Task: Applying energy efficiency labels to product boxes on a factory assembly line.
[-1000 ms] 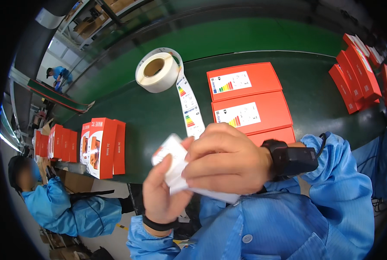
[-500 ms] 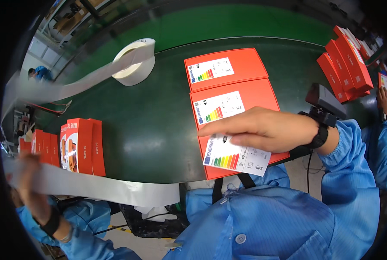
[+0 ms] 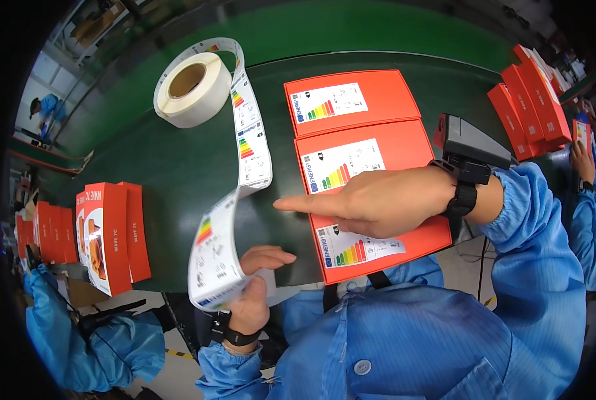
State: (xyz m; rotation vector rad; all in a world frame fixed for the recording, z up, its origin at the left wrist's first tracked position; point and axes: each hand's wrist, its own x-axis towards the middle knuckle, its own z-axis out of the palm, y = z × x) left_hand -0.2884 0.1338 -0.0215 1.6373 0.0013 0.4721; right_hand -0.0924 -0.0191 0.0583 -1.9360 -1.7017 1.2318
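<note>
My right hand (image 3: 385, 200) lies over the nearest orange-red box (image 3: 415, 241), its index finger pointing left and the other fingers partly hidden beneath. Under it, a white energy label (image 3: 361, 250) with coloured bars lies on that box, partly covered. To the left, my left hand (image 3: 253, 290) has thumb and fingers round the loose end of a label strip (image 3: 217, 250). This strip curves up across the table to a white label roll (image 3: 195, 93). Beyond the nearest box lie a middle box (image 3: 405, 150) and a far box (image 3: 388, 100), each bearing a label.
Orange-red boxes (image 3: 115, 233) stand upright at the left table edge, with more boxes (image 3: 58, 230) behind. Another box stack (image 3: 535, 107) is at the far right. A co-worker's hand (image 3: 583, 160) holds a box there; blue sleeves (image 3: 51, 327) show at left.
My left hand has come from the far left to beside the boxes, bringing the strip in. The roll has shifted slightly left. My right hand has moved left across the nearest label.
</note>
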